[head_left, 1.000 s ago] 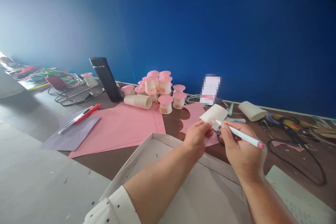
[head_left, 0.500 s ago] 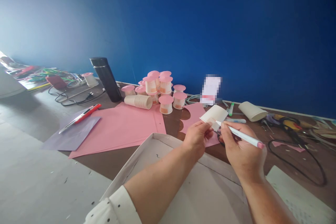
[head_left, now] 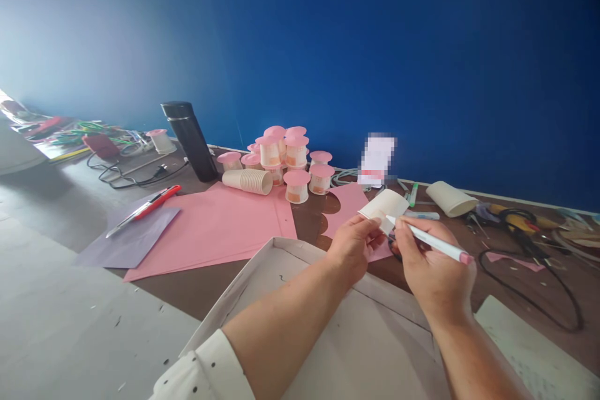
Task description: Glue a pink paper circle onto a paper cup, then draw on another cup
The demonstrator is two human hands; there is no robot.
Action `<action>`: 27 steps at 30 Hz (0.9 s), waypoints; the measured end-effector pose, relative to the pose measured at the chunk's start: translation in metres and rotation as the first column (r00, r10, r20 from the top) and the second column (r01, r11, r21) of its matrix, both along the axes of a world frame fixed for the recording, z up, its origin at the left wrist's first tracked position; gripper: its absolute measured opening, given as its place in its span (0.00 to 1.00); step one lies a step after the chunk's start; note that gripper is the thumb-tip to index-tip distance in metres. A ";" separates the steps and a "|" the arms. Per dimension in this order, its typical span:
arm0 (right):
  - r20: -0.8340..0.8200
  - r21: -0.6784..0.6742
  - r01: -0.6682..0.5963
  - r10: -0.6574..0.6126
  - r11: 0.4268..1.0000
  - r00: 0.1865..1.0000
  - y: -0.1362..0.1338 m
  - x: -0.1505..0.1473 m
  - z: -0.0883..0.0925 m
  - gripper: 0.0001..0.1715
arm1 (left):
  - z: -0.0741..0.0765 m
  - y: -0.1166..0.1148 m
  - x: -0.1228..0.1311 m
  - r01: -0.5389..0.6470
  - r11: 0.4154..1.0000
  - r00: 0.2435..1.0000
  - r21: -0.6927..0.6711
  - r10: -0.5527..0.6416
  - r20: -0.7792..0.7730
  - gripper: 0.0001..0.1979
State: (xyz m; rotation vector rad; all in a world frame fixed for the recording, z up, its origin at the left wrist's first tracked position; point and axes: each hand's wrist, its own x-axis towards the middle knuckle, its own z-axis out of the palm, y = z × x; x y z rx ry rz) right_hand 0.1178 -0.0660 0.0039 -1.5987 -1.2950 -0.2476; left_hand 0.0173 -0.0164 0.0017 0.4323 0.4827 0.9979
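White paper cup [head_left: 387, 202], tilted, just beyond the cardboard tray [head_left: 276, 262], above the bench [head_left: 187, 290]. Fingers of the left hand [head_left: 352, 249] clasp it near the rim; those of the right hand [head_left: 431, 270] grip a marker [head_left: 438, 243], tip at the cup's side. Drawing seems in hand; any next stroke would call for steady support and light pressure.

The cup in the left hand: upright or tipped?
Tipped: the left hand holds the cup sideways, its wall facing the camera.

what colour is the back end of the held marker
The marker's back end is pink, head view.
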 end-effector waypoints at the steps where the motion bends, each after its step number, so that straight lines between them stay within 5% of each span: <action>1: 0.003 0.002 0.004 -0.004 1.000 1.000 0.000 0.000 0.000 0.16 | 0.000 0.000 0.000 0.007 1.000 1.000 0.006 -0.007 -0.003 0.15; 27: 0.053 0.001 0.003 -0.003 1.000 0.999 0.001 -0.001 -0.002 0.15 | -0.006 0.004 0.006 -0.041 0.999 0.999 -0.007 0.041 -0.029 0.15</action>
